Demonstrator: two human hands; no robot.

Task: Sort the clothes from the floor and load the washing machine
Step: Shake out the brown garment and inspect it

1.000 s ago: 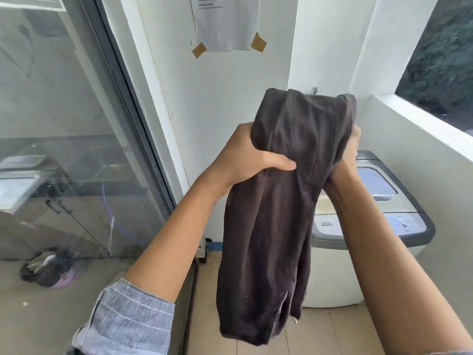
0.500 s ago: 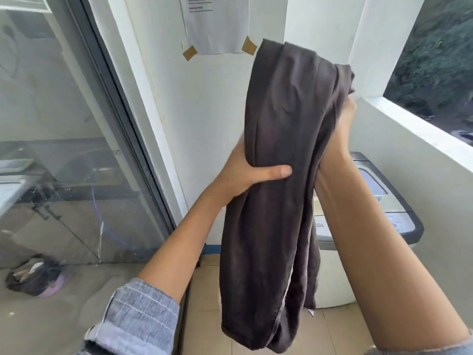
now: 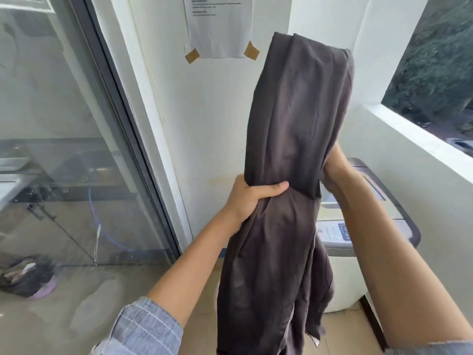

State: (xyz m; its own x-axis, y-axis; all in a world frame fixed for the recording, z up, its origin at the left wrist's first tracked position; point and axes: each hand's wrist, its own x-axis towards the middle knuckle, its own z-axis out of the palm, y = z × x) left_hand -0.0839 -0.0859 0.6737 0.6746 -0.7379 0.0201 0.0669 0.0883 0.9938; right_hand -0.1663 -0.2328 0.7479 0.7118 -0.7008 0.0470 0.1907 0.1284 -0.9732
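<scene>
We cannot see the fingers of the right hand [image 3: 335, 168]; the long dark grey-brown cloth garment [image 3: 289, 190] covers them, along with much of the white top-loading washing machine [image 3: 345, 283]. The garment's lower end runs off the bottom edge. Print on the white taped paper notice [image 3: 220, 24] is too small to read (its top is cut off).

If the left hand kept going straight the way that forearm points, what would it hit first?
Probably the white wall ahead, below the taped paper. The left hand grips the dark garment, which would travel with it. Depth is uncertain.
</scene>
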